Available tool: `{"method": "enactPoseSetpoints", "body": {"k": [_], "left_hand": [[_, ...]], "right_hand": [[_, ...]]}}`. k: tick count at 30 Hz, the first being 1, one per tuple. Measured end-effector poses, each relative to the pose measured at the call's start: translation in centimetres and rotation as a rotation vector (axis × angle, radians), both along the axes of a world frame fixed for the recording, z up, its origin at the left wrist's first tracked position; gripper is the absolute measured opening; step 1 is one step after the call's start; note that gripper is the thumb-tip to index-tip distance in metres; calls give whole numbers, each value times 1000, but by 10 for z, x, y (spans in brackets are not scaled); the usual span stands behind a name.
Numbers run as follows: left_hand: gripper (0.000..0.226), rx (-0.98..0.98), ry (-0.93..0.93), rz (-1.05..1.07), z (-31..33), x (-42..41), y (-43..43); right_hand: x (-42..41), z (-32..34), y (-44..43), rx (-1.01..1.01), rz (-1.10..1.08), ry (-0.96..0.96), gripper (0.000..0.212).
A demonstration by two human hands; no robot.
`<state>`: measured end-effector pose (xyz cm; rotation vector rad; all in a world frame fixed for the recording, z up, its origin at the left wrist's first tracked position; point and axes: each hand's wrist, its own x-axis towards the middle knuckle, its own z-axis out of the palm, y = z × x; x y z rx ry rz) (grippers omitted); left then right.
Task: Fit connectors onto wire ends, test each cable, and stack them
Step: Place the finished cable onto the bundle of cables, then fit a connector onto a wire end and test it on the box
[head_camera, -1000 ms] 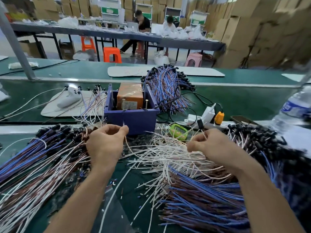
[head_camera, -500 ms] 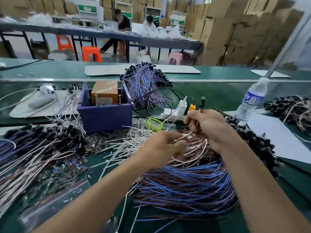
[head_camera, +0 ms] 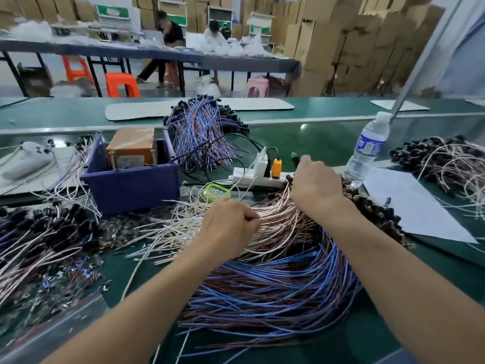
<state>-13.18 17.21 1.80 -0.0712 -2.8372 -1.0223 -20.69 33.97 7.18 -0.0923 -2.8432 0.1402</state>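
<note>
Left hand (head_camera: 228, 227) pinches a strand from the wires (head_camera: 278, 222) heaped mid-surface (head_camera: 328, 143), I'd say to tease one cable free of the tangle, while my right hand (head_camera: 315, 187) curls at their far end, steadying them, its grip hidden from me.

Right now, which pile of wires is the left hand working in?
The pale copper-and-white pile at the centre: the left hand pinches strands of it. The blue pile lies nearer to the person.
</note>
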Motion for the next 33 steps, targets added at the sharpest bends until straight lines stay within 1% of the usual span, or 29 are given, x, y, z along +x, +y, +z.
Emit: {"method": "enactPoseSetpoints", "body": {"k": [1, 2, 3, 4, 6, 7, 8, 9, 10, 11, 12, 13, 14, 16, 19, 23, 25, 28, 29, 30, 32, 33], "left_hand": [[13, -22, 24, 43, -2, 0, 4], [19, -25, 23, 67, -2, -1, 6], [26, -2, 5, 70, -4, -3, 5], [33, 33, -14, 57, -5, -5, 2], [49, 64, -23, -4, -8, -8, -4], [59, 43, -13, -39, -9, -9, -6], [69, 0, -2, -71, -11, -10, -6], [79, -55, 6, -99, -13, -11, -4], [87, -121, 6, -125, -14, -12, -1], [93, -201, 5, -155, -16, -13, 2], [98, -291, 0, -188, -18, -15, 5], [102, -372, -6, -222, -21, -17, 7], [105, -428, -13, -250, -23, -18, 8], [107, -473, -19, -292, -27, -19, 7], [95, -464, 1, -320, -28, -20, 1], [77, -336, 16, -284, -27, -19, -7], [76, -298, 19, -274, -30, -17, -9], [86, -224, 81, -184, -33, -15, -9], [90, -275, 138, -141, -34, -14, -9], [93, -372, 207, -105, -33, -14, -9], [98, -548, 331, -74, -32, -13, -9], [100, -586, 368, -73, -31, -14, -8]], "right_hand": [[-3, -2, 1, 87, 7, 12, 54], [-4, -3, 3, 150, 14, 18, 70], [-6, -2, 5, 172, 13, 23, 77], [-7, 0, 8, 167, 1, 30, 74], [-8, 3, 12, 222, 20, 87, 49], [-9, 2, 14, 268, 79, 125, 38], [-10, 0, 13, 288, 168, 128, 34], [-11, -1, 12, 244, 286, 80, 39], [-12, 0, 9, 154, 397, -43, 49], [-13, 1, 7, 72, 477, -209, 59], [-15, 0, 5, 38, 532, -355, 65], [-17, 0, 4, 63, 568, -452, 66], [-20, -1, 4, 135, 587, -497, 65], [-27, -3, 7, 267, 588, -519, 65], [-34, 2, 11, 443, 566, -412, 56], [-40, 9, 15, 472, 525, -242, 35], [-38, 8, 16, 491, 536, -158, 27], [-35, 9, 23, 454, 574, -12, 29], [-35, 10, 26, 438, 569, 44, 28], [-34, 9, 28, 438, 554, 77, 26], [-31, 5, 28, 461, 505, 57, 23], [-28, 1, 26, 469, 478, 22, 23]]}}
